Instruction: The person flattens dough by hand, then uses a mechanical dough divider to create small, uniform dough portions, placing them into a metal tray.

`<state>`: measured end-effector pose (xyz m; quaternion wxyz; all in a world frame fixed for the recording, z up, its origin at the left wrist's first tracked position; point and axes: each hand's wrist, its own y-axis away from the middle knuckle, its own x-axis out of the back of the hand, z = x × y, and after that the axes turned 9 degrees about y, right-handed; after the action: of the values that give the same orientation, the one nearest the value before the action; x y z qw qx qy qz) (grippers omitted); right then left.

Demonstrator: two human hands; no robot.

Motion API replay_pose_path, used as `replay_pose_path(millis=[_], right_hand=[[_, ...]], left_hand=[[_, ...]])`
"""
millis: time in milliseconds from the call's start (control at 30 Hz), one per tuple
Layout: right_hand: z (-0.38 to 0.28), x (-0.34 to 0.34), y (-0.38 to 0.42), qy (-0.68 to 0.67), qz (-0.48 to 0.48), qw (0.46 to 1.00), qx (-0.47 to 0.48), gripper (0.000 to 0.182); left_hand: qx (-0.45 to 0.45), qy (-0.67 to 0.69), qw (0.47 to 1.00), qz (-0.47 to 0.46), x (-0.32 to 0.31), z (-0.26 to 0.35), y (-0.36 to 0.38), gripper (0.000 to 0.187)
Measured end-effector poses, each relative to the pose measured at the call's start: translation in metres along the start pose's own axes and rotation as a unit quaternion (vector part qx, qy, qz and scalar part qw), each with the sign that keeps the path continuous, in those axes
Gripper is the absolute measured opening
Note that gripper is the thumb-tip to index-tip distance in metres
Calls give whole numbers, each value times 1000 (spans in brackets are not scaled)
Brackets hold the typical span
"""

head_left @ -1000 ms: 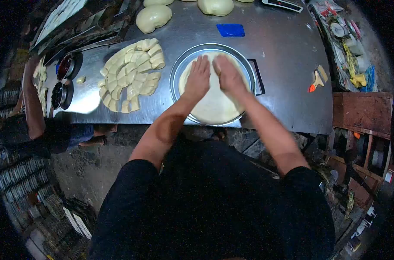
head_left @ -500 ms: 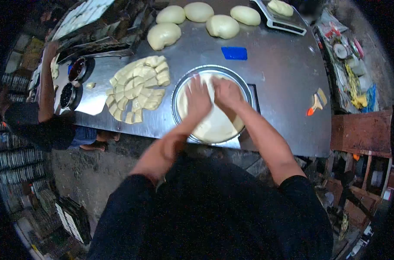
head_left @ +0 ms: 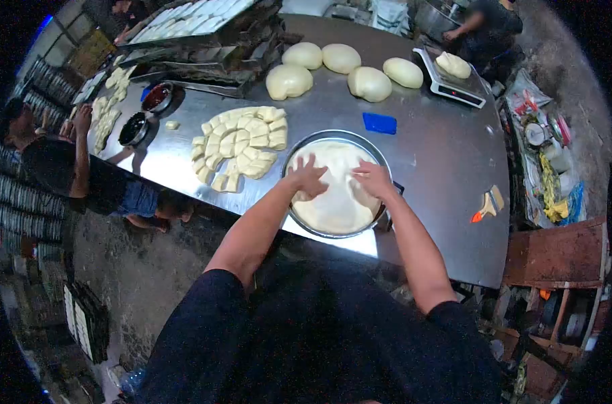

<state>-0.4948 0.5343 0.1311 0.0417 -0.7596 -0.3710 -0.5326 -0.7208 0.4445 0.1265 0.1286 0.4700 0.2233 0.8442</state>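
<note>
A flat sheet of pale dough (head_left: 336, 209) fills a round metal pan (head_left: 329, 234) at the table's near edge. My left hand (head_left: 309, 178) lies on the left part of the dough, its fingers spread. On the right part rests my right hand (head_left: 373, 180), fingers stretched toward the middle. Neither hand holds anything. To the left of the pan lies a rounded spread of cut dough pieces (head_left: 242, 141). Just beyond the pan is a blue dough scraper (head_left: 380, 123).
Several dough balls (head_left: 342, 59) sit at the back, beside a scale (head_left: 457, 87) bearing a dough piece (head_left: 453, 65). A brush (head_left: 488, 205) lies right. Two bowls of dark filling (head_left: 133, 128) and stacked trays (head_left: 191, 57) stand left. A co-worker (head_left: 57, 158) is at the left end.
My hands have moved apart, and the right fingers, bunched before, are now stretched out. The dough now lies spread across the pan. The camera view has shifted, showing more of the background.
</note>
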Motion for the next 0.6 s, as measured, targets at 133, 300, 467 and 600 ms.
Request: replay_pose_path(millis=[133, 300, 467, 600], right_hand=[[25, -4, 68, 25, 365, 922, -124, 68], [13, -69, 119, -122, 393, 877, -249, 89], [24, -85, 150, -333, 316, 834, -305, 81], [-22, -127, 203, -252, 339, 820, -385, 91]], left_hand=[[-60, -68, 970, 224, -77, 10, 32, 86], [-20, -38, 997, 66, -64, 41, 47, 98], [-143, 519, 799, 268, -51, 7, 63, 28], [-79, 511, 763, 389, -88, -19, 129, 30]])
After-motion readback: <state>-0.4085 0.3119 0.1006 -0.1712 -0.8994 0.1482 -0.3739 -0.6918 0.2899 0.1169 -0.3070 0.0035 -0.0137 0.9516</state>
